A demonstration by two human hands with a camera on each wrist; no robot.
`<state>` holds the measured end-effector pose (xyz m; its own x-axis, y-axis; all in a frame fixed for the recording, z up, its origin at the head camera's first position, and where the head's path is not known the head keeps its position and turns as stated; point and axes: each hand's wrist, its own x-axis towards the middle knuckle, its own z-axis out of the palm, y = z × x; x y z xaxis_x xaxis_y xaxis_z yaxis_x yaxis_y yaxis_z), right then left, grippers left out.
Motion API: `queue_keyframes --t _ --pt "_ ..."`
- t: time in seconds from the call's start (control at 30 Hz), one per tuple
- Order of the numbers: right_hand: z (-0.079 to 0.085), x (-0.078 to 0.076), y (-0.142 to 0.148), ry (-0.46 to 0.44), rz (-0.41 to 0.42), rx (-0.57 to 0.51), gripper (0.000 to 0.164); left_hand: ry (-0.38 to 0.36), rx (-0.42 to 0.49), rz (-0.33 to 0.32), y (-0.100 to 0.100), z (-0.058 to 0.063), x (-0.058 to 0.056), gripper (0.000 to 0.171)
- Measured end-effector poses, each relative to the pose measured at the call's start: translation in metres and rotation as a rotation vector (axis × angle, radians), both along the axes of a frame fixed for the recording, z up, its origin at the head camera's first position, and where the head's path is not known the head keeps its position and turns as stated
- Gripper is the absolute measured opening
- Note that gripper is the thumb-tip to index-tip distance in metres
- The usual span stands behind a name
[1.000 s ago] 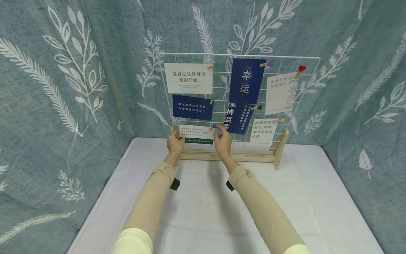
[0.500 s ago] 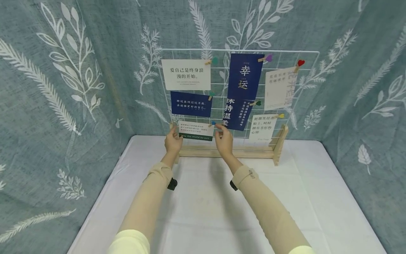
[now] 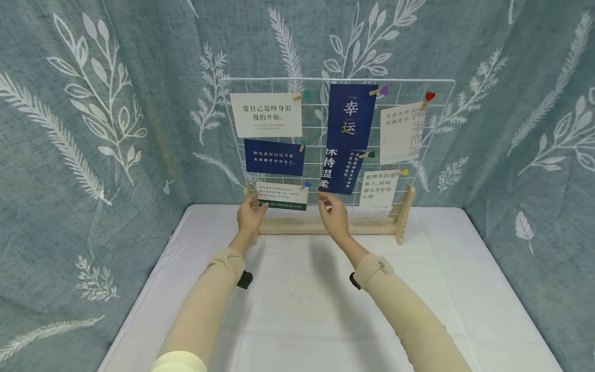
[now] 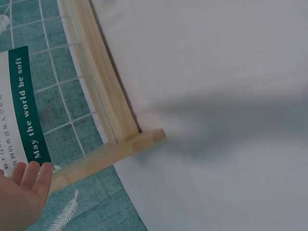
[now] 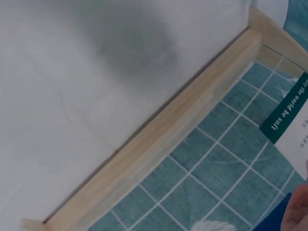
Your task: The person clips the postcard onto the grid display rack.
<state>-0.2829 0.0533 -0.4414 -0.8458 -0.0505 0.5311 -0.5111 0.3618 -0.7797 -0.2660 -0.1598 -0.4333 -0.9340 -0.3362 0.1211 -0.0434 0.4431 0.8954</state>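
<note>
A white card with a green band along its bottom (image 3: 282, 196) hangs low on the left of a white wire grid (image 3: 341, 79). A blue clip (image 3: 307, 184) sits at its upper right corner. My left hand (image 3: 250, 214) is at the card's left edge, its fingers relaxed; the left wrist view has its fingertips (image 4: 32, 171) by the green band's corner. My right hand (image 3: 335, 216) is apart from this card, loosely bent with nothing in it, just below the tall blue card (image 3: 341, 173). Only part of it shows in the right wrist view.
Other cards hang above and to the right, including a white one (image 3: 267, 114), a small blue one (image 3: 274, 157) and a white one with a yellow clip (image 3: 378, 190). A wooden base (image 3: 297, 228) holds the grid on the white-covered table (image 3: 297, 305). A patterned curtain (image 3: 153, 103) stands behind.
My right hand has let go of the blue clip and moved right and slightly down. My left hand's fingers have loosened at the card's left edge. The card stays on the grid.
</note>
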Motion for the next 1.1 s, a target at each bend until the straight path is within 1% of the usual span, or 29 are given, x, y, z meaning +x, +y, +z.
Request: queue_keyframes --t 0.1,0.2,0.27,0.33,0.43,0.5,0.63,0.83,0.87,0.97,1.1 --pt "-0.002 0.003 0.004 0.001 0.015 0.017 0.023 -0.001 0.019 -0.027 0.002 -0.003 0.004 0.048" --pt "-0.003 0.006 0.008 -0.004 0.033 0.045 0.022 0.011 0.006 -0.048 0.006 -0.007 0.007 0.045" --pt "-0.004 0.008 0.011 0.000 0.037 0.065 0.022 0.028 -0.004 -0.063 0.008 -0.007 0.010 0.043" --pt "-0.004 0.011 0.016 0.010 0.035 0.081 0.022 0.055 -0.020 -0.066 0.011 -0.006 0.012 0.041" --pt "-0.003 0.014 0.025 0.010 0.033 0.095 0.022 0.104 -0.013 -0.054 0.015 -0.005 0.015 0.037" --pt "-0.002 0.014 0.032 0.018 0.034 0.096 0.021 0.149 -0.009 -0.042 0.018 -0.007 0.015 0.033" --pt "-0.002 0.017 0.039 0.043 0.049 0.101 0.020 0.226 -0.006 -0.030 0.019 -0.014 0.021 0.025" --pt "0.005 0.022 0.049 0.066 0.084 0.110 0.021 0.281 -0.011 -0.051 0.017 -0.009 0.030 0.020" --pt "0.005 0.023 0.051 0.069 0.087 0.119 0.021 0.289 -0.016 -0.057 0.016 -0.008 0.031 0.020" --pt "0.003 0.029 0.060 0.085 0.089 0.155 0.021 0.305 -0.069 -0.086 0.012 -0.009 0.035 0.021" --pt "-0.003 0.038 0.075 0.118 0.089 0.216 0.020 0.274 -0.147 -0.114 0.007 -0.013 0.042 0.024"
